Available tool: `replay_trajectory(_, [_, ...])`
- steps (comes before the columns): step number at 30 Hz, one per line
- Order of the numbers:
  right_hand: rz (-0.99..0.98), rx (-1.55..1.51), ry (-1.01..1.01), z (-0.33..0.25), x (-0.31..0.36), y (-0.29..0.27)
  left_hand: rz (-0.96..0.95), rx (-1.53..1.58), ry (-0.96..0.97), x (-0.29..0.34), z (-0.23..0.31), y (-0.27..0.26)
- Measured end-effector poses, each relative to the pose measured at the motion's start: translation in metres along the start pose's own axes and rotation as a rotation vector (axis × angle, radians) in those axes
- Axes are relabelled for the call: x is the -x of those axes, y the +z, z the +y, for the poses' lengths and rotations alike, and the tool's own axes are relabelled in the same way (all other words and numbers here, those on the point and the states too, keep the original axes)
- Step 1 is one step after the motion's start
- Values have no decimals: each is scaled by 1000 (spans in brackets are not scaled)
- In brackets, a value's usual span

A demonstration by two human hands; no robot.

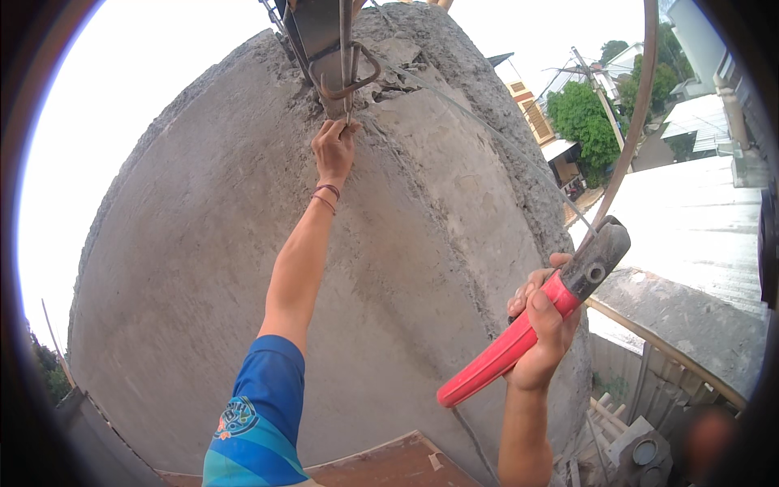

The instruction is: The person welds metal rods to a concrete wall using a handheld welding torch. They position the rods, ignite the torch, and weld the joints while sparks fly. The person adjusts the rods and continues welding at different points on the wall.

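Note:
My left hand reaches up the grey concrete wall, its fingers closed on the lower end of a thin steel rod. Just above it, a dark steel beam carries a bent, rusty rebar hook. My right hand grips the red handle of a welding electrode holder with black jaws. From those jaws a long thin welding electrode slants up and left toward the broken concrete around the beam. A cable hangs from the handle's lower end.
A brown curved pole or hose runs down the right, behind the holder. Beyond lie pale metal roofs, trees and a utility pole. Below are a brown board, stacked pipes and a blurred round shape.

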State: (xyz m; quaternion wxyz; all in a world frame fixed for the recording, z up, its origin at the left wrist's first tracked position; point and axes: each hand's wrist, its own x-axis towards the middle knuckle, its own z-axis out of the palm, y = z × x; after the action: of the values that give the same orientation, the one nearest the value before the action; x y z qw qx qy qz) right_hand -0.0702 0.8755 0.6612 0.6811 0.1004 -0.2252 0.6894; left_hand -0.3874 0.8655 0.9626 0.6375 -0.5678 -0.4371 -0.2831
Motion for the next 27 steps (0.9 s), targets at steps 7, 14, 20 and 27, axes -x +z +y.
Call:
replay_trajectory(7, [-18, -27, -7, -1, 0, 4, -23, -42, 22, -3, 4, -2])
replay_trajectory(14, [-20, -82, 10, 3, 1, 7, -36, -22, 31, -4, 3, -1])
replay_trajectory(20, [-16, -114, 6, 1, 1, 7, -51, -32, 2, -4, 2, -1])
replay_trajectory(27, [-17, -128, 3, -2, 2, 8, -51, -34, -25, -4, 4, -1])
